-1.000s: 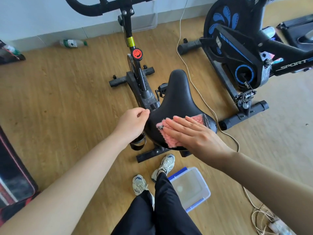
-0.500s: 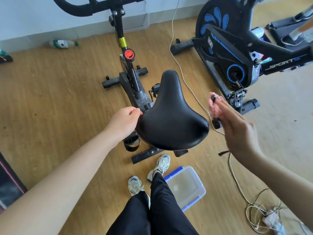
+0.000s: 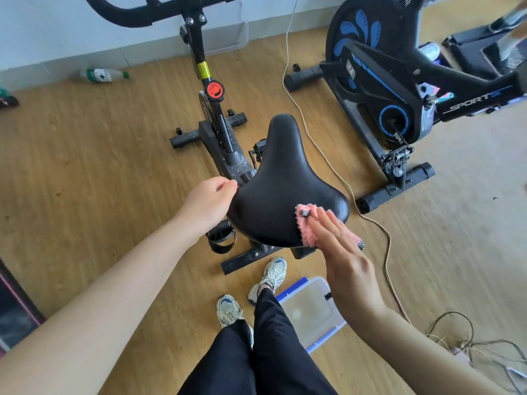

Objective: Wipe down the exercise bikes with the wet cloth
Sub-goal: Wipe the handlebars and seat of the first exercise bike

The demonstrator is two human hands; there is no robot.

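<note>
The pink fluffy cloth (image 3: 306, 223) lies against the rear right edge of the black padded saddle (image 3: 279, 189). Your right hand (image 3: 342, 258) pins it there with flat, straight fingers, not curled round it. Your left hand (image 3: 208, 205) curls round the saddle's left edge, grasping it. The saddle tops the black exercise bike (image 3: 219, 132) in front of you. A black and blue exercise bike (image 3: 393, 89) stands to the right, with a pale cord (image 3: 313, 143) running between them. A clear plastic box with blue trim (image 3: 313, 309) sits by your feet.
</note>
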